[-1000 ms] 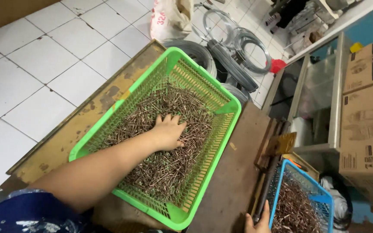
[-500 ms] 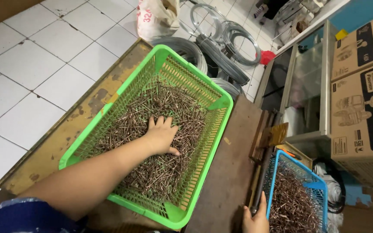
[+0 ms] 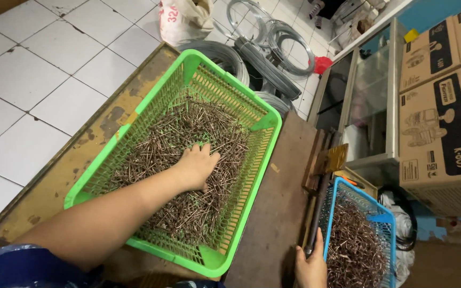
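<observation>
Left hand (image 3: 196, 166) lies palm-down w/ fingers spread flat on a heap of thin brownish metal nails (image 3: 188, 160), no closed grip on anything. Nails are slim, dull copper-brown, tangled every which way, piled thickest mid-basket, mesh floor showing near the edges. They fill a bright green plastic lattice basket (image 3: 265, 128), rectangular, sitting at an angle on the worn brown wooden worktop (image 3: 278, 213) w/ a scuffed yellowish edge. Right hand (image 3: 310, 264) at btm of frame, fingers touching the near left rim of a smaller blue plastic lattice basket (image 3: 382, 218), also full of same nails; can't tell if its grip is clamped round the rim. Baskets well apart. White-tiled floor (image 3: 38, 69) to the left, coils of grey wire (image 3: 273, 48) beyond the green basket, cardboard boxes (image 3: 438, 117) far right.
</observation>
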